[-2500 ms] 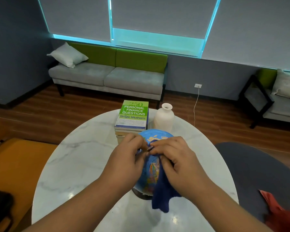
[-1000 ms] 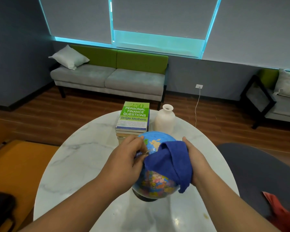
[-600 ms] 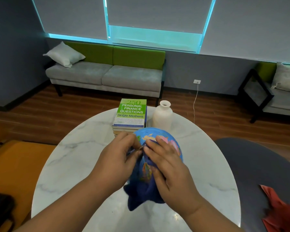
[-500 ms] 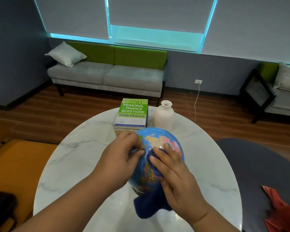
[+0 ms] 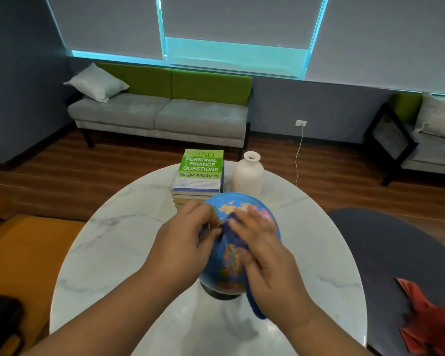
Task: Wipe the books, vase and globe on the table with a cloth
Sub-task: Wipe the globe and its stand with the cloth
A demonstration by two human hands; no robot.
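Blue cloth [image 5: 254,305] | hangs lengthwise down globe [image 5: 238,205] (upright) | right hand [image 5: 265,258] presses it

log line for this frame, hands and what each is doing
step: wiping globe | left hand: grips globe near top | right hand: presses cloth on globe | books, vase: behind globe, untouched

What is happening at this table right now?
A person is wiping the globe. The right hand presses a blue cloth against its side, while the left hand grips it near the top to steady it. The books and the white vase stand behind on the marble table, with no hand on them.
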